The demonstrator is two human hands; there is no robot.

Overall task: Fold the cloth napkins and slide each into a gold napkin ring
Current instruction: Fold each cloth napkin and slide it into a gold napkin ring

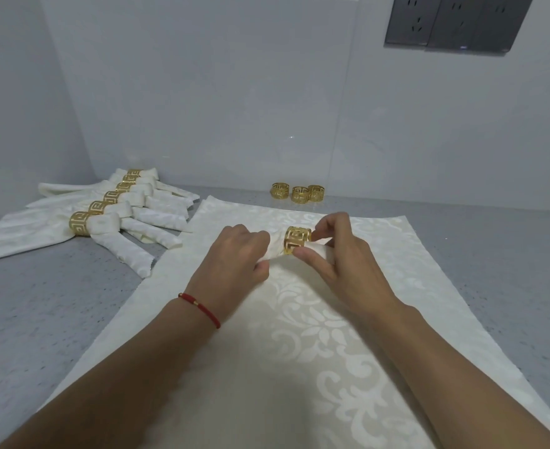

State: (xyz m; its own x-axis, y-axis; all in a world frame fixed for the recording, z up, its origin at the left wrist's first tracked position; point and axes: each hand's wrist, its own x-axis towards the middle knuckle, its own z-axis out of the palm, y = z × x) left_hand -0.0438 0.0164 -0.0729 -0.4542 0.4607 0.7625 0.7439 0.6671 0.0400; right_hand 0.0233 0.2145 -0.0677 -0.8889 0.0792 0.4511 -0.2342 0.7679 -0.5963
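A folded cream napkin (276, 246) passes through a gold napkin ring (296, 240) held above the spread cloths. My left hand (238, 254) grips the napkin's bunched end just left of the ring. Thumb and fingers of my right hand (335, 251) pinch the ring, with the napkin's other end showing under my fingers. Below both hands lies a flat cream damask cloth (315, 351), spread on the counter.
Several ringed napkins (105, 218) lie in a row at the back left. Three loose gold rings (299, 192) stand near the wall behind my hands. The grey speckled counter (40, 312) runs to a white wall corner. A dark outlet panel (455, 21) is up on the wall.
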